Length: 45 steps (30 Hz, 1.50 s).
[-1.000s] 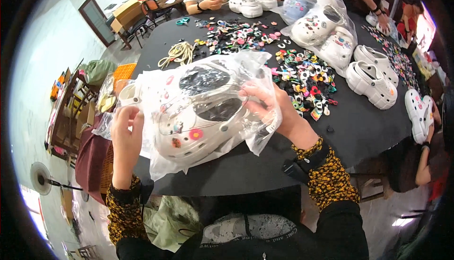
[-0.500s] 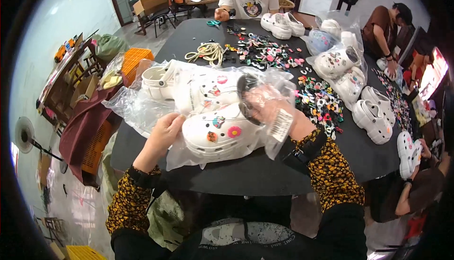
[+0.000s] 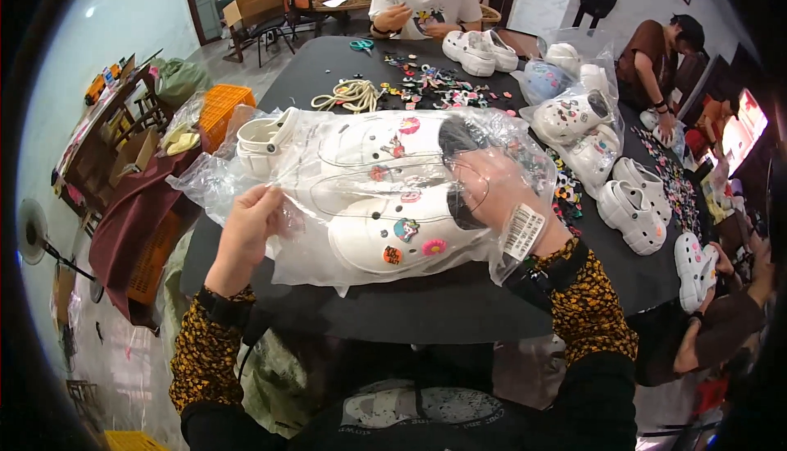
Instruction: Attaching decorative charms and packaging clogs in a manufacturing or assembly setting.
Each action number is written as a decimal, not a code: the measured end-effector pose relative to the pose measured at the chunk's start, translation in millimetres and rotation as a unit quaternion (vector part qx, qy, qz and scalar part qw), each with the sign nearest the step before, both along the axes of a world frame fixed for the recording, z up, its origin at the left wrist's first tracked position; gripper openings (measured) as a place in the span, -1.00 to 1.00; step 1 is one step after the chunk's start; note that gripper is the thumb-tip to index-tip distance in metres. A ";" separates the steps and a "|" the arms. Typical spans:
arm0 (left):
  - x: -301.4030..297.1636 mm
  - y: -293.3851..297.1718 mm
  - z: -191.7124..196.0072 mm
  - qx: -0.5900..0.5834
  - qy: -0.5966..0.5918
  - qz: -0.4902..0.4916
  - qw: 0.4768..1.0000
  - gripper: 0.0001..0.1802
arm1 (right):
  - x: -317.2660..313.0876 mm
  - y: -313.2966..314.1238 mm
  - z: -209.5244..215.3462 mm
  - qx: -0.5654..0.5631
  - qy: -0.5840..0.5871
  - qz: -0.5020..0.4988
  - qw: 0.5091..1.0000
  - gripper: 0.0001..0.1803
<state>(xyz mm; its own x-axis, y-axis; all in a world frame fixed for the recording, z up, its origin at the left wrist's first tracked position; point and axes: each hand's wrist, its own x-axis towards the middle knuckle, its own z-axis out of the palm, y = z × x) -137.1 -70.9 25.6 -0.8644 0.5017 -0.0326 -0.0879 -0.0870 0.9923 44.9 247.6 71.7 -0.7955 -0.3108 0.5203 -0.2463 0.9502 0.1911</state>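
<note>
A pair of white clogs [image 3: 361,234] lies inside a clear plastic bag [image 3: 299,266] over the near part of the dark table. Colourful charms, among them a pink flower [image 3: 434,247], sit on their toes. My left hand [image 3: 250,221] pinches the bag's left side between thumb and fingers. Reaching in from the bag's right end, my right hand [image 3: 496,189] is closed at the heel openings of the clogs, its fingertips partly hidden. A white barcode label [image 3: 522,231] is on the plastic by my right wrist. Another white clog [image 3: 258,141] stands behind my left hand.
Beyond the bag lie a coiled cream rope [image 3: 352,94], teal scissors [image 3: 361,46] and loose charms [image 3: 459,90]. Bagged clogs [image 3: 578,115] and a bare pair [image 3: 635,217] stand to the right. Across sits a person [image 3: 426,0]; another person's hands hold a clog [image 3: 690,262] at the right edge.
The clogs and my right hand have shifted right, deeper into the bag, whose plastic now stretches flat past the toes. My left hand has moved slightly left and up, still pinching the plastic.
</note>
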 end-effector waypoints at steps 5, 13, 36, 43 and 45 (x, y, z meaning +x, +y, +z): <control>-5.2 0.6 12.7 0.048 0.008 -0.005 0.999 -0.78 | 25.4 10.6 10.9 -0.001 -0.004 -0.069 0.998 -0.74; -28.7 -9.7 8.1 0.007 0.062 0.042 0.997 -0.80 | 41.8 34.0 6.2 -0.031 0.014 -0.020 0.999 -0.87; -35.1 5.9 28.1 -0.208 0.217 -0.117 0.947 -0.46 | 75.0 3.7 24.5 0.149 0.033 0.086 0.985 -0.75; -3.0 37.3 24.8 -0.174 0.439 -0.162 0.867 -0.67 | 79.2 7.5 32.5 0.144 0.038 0.098 0.984 -0.74; -3.2 36.5 25.5 -0.284 0.428 -0.131 0.848 -0.69 | 80.3 10.3 31.8 0.165 0.037 0.086 0.982 -0.75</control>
